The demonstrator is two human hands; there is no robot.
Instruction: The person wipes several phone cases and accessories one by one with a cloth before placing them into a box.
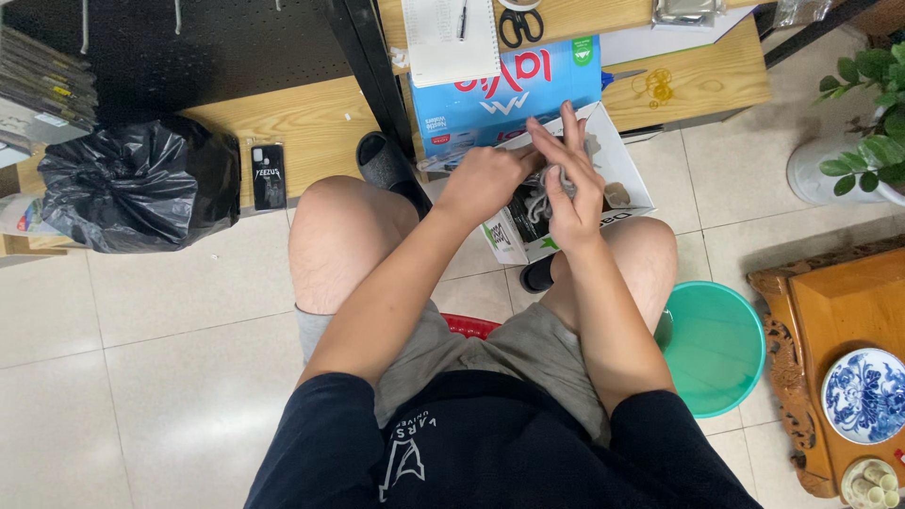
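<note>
Here, a grey cord is pinched by the left hand over a white box; the right hand is held with fingers spread.

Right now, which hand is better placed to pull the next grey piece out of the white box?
Probably the left hand: it is fisted low at the white box opening, on the grey pieces. The right hand is open-fingered above them.
</note>
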